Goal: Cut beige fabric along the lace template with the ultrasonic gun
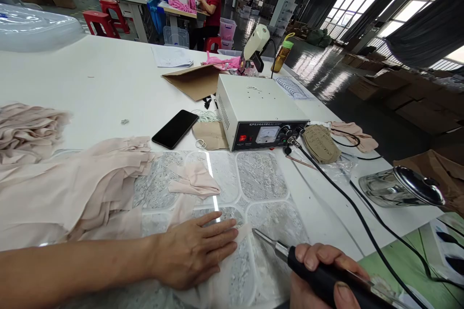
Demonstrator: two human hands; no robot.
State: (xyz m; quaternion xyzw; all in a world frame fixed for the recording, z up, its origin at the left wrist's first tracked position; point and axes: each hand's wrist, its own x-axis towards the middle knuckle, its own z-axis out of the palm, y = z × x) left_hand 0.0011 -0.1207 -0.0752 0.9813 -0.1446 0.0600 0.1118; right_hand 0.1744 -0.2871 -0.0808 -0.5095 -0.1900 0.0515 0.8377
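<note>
My left hand (195, 251) lies flat with its fingers stretched out, pressing a pale pink fabric piece (224, 270) onto a glass work plate (261, 178). My right hand (322, 275) is wrapped round a black handheld welding tool (290, 257). The tool's metal tip sits right by my left fingertips, at the fabric's edge. A black cable (348, 203) runs from the tool to the white control box (259, 111).
A pile of pink fabric pieces (72, 188) lies at the left, and a folded piece (194, 178) in the middle. A black phone (175, 128), cardboard (195, 81), a bottle (282, 53) and a metal kettle (398, 187) stand around. A person in red (213, 2) sews at the back.
</note>
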